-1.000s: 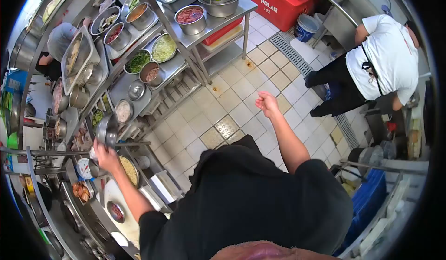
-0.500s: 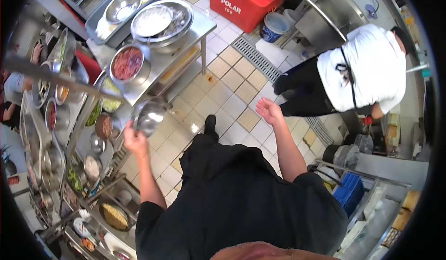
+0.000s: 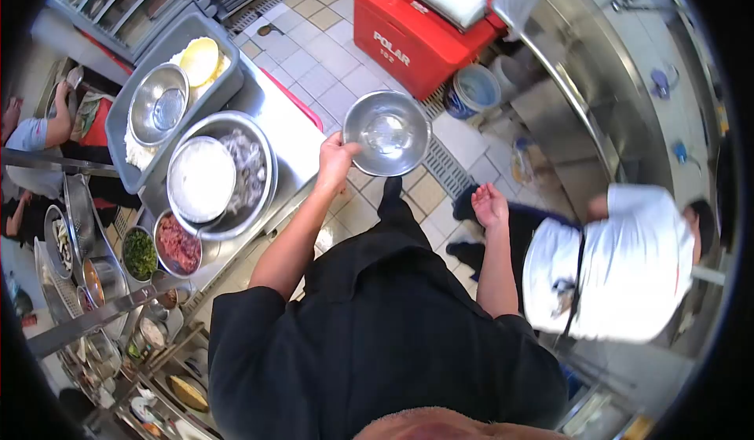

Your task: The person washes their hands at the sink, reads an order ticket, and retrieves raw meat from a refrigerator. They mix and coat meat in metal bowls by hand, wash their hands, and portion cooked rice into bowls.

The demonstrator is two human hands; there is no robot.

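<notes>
A shiny metal bowl [image 3: 389, 145] hangs over the tiled floor, its rim gripped by my left hand [image 3: 338, 159]. The bowl's inside faces up and holds nothing I can make out. Out to the right, my right hand [image 3: 491, 206] is in the air, palm up, fingers loosely curled and apart, with nothing in it. Left of my left arm, a large steel basin [image 3: 267, 192] stands on the metal table, holding a white-filled bowl [image 3: 202, 178] and greyish pieces of food.
A grey tub [image 3: 129, 126] stands behind the basin. Red minced meat [image 3: 179, 243] and chopped greens [image 3: 140, 253] fill bowls near me. A red cooler [image 3: 408, 43] and blue bucket [image 3: 473, 90] are ahead. A white-shirted co-worker [image 3: 613, 267] is close on my right.
My left hand has carried the metal bowl forward and right, away from the left-side counter. My view has moved forward, bringing the table and cooler closer. The co-worker appears lower in view.
</notes>
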